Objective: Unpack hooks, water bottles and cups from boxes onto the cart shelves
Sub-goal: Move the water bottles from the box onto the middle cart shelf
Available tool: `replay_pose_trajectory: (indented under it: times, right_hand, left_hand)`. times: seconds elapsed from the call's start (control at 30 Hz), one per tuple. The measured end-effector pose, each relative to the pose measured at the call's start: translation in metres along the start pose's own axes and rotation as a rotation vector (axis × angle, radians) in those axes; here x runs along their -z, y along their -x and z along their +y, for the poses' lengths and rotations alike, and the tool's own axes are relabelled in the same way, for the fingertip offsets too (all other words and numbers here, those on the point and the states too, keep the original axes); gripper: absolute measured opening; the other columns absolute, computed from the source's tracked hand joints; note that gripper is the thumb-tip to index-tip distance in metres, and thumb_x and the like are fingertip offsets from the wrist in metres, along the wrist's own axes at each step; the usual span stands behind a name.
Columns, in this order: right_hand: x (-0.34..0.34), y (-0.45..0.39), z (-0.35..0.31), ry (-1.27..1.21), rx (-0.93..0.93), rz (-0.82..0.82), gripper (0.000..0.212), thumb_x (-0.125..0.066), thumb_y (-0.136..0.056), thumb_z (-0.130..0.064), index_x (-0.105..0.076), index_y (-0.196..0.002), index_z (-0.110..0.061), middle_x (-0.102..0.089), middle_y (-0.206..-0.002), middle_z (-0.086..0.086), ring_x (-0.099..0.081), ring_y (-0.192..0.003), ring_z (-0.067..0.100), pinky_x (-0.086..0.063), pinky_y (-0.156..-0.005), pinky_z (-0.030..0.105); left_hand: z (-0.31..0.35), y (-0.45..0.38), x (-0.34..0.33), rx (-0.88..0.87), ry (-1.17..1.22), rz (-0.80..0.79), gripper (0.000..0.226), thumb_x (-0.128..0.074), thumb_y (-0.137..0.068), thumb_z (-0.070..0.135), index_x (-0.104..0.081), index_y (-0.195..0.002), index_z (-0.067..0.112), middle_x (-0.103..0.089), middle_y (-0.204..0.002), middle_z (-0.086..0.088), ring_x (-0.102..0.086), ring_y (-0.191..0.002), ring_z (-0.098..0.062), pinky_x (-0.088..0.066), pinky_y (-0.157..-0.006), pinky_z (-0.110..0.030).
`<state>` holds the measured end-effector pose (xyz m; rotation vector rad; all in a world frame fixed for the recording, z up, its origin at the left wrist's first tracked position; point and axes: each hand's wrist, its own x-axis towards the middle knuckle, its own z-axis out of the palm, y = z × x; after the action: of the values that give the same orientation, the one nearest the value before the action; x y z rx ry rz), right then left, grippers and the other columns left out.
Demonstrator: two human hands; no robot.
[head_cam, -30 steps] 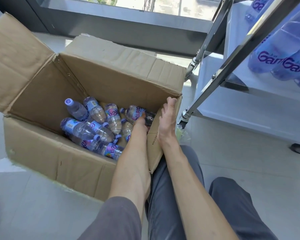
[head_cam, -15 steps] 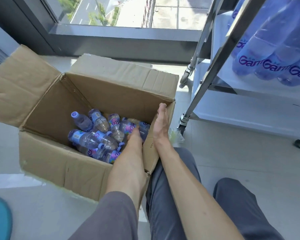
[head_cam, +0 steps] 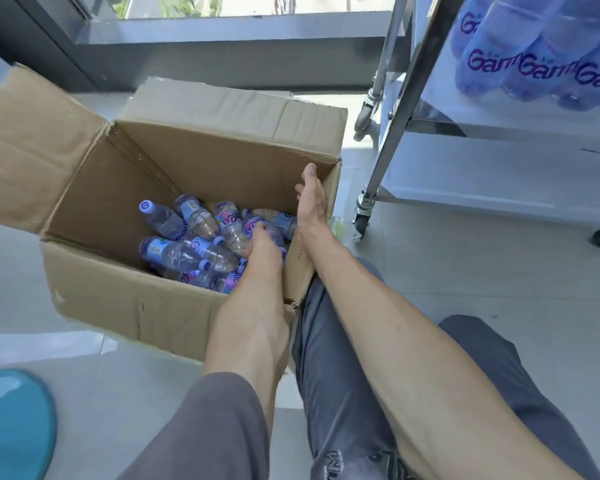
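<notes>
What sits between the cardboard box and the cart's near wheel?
In the head view, the floor between the cardboard box and the cart's near wheel holds a bit of crumpled clear plastic; otherwise it is bare.

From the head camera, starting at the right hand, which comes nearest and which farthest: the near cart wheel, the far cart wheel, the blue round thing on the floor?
From the right hand:
1. Near cart wheel, just to its right.
2. Far cart wheel, up beside the window.
3. Blue round thing, far off at the lower left.
</notes>
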<state>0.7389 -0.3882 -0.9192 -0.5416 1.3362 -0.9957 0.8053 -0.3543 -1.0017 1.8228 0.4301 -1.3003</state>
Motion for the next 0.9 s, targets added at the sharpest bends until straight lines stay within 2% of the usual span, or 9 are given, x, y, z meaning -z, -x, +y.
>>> replay_pose_trajectory:
  times: [0.13, 0.27, 0.33, 0.43, 0.5, 0.63, 0.73, 0.83, 0.9]
  right_hand:
    - [0.005, 0.017, -0.011, -0.062, -0.064, -0.105, 0.049, -0.032, -0.106, -0.039, -0.045, -0.142, -0.008, -0.059, -0.134, 0.015, -0.057, -0.123, 0.026, -0.037, -0.102, 0.036]
    - [0.015, 0.045, -0.034, -0.07, 0.009, -0.155, 0.036, -0.044, -0.104, -0.027, -0.052, -0.133, -0.007, -0.067, -0.119, 0.017, -0.065, -0.104, 0.025, -0.045, -0.078, 0.028]
    - [0.025, 0.058, -0.053, -0.019, 0.137, -0.103, 0.028, -0.047, -0.103, -0.025, -0.059, -0.124, -0.011, -0.07, -0.111, 0.011, -0.067, -0.097, 0.021, -0.045, -0.08, 0.029]
    - [0.051, 0.072, -0.099, -0.063, 0.25, -0.076, 0.028, -0.049, -0.1, -0.042, -0.06, -0.12, -0.025, -0.07, -0.111, 0.004, -0.069, -0.099, 0.016, -0.047, -0.089, 0.037]
    - [0.072, 0.08, -0.128, -0.071, 0.281, -0.118, 0.044, -0.051, -0.094, -0.055, -0.055, -0.13, -0.029, -0.068, -0.117, 0.004, -0.067, -0.104, 0.018, -0.048, -0.092, 0.038]
    - [0.113, 0.094, -0.166, 0.061, 0.318, -0.198, 0.051, -0.058, -0.081, -0.067, -0.061, -0.119, -0.034, -0.066, -0.115, -0.001, -0.066, -0.103, 0.016, -0.049, -0.091, 0.039]
    - [0.161, 0.106, -0.174, 0.263, 0.285, -0.188, 0.057, -0.072, -0.066, -0.068, -0.071, -0.104, -0.026, -0.072, -0.107, -0.003, -0.07, -0.1, 0.02, -0.053, -0.091, 0.042]
    - [0.211, 0.116, -0.169, 0.188, 0.257, -0.003, 0.046, -0.081, -0.06, -0.056, -0.074, -0.084, -0.017, -0.075, -0.084, 0.004, -0.072, -0.074, 0.021, -0.059, -0.075, 0.044]
    - [0.237, 0.122, -0.165, -0.006, 0.237, 0.208, 0.04, -0.08, -0.065, -0.049, -0.071, -0.078, -0.012, -0.07, -0.075, 0.007, -0.067, -0.069, 0.024, -0.056, -0.069, 0.042]
  left_hand:
    - [0.035, 0.046, 0.016, -0.217, 0.099, 0.277, 0.066, -0.081, -0.072, 0.042, -0.059, -0.123, 0.007, -0.067, -0.117, -0.014, -0.065, -0.098, -0.031, -0.052, -0.086, -0.04]
    - [0.064, 0.091, 0.037, -0.465, 0.168, 0.24, 0.047, -0.078, -0.069, 0.044, -0.068, -0.107, 0.018, -0.069, -0.096, 0.001, -0.065, -0.079, -0.022, -0.05, -0.067, -0.029]
    - [0.076, 0.121, 0.049, -0.615, 0.163, 0.206, 0.034, -0.077, -0.066, 0.044, -0.068, -0.093, 0.026, -0.068, -0.088, 0.008, -0.066, -0.077, -0.015, -0.049, -0.06, -0.027]
    - [0.078, 0.165, 0.069, -0.877, -0.044, 0.08, 0.035, -0.078, -0.06, 0.043, -0.069, -0.092, 0.03, -0.072, -0.086, 0.008, -0.07, -0.082, -0.015, -0.059, -0.079, -0.04]
    - [0.07, 0.19, 0.078, -0.984, -0.225, -0.078, 0.041, -0.082, -0.06, 0.039, -0.071, -0.098, 0.031, -0.074, -0.087, 0.004, -0.072, -0.081, -0.016, -0.06, -0.079, -0.043]
    - [0.052, 0.247, 0.062, -1.306, -0.701, -0.304, 0.061, -0.087, -0.058, 0.026, -0.071, -0.117, 0.033, -0.067, -0.097, 0.013, -0.063, -0.096, -0.012, -0.052, -0.088, -0.031]
    - [0.035, 0.287, 0.029, -1.52, -1.027, -0.41, 0.064, -0.088, -0.055, 0.028, -0.071, -0.116, 0.036, -0.065, -0.099, 0.012, -0.057, -0.097, -0.011, -0.048, -0.091, -0.034]
    - [0.021, 0.312, -0.003, -1.507, -1.062, -0.51, 0.068, -0.09, -0.052, 0.031, -0.069, -0.117, 0.038, -0.064, -0.106, 0.007, -0.061, -0.099, -0.01, -0.052, -0.093, -0.035]
    - [-0.002, 0.321, -0.026, -1.53, -0.853, -0.536, 0.082, -0.091, -0.059, 0.025, -0.059, -0.134, 0.029, -0.061, -0.126, 0.002, -0.057, -0.117, -0.015, -0.046, -0.104, -0.034]
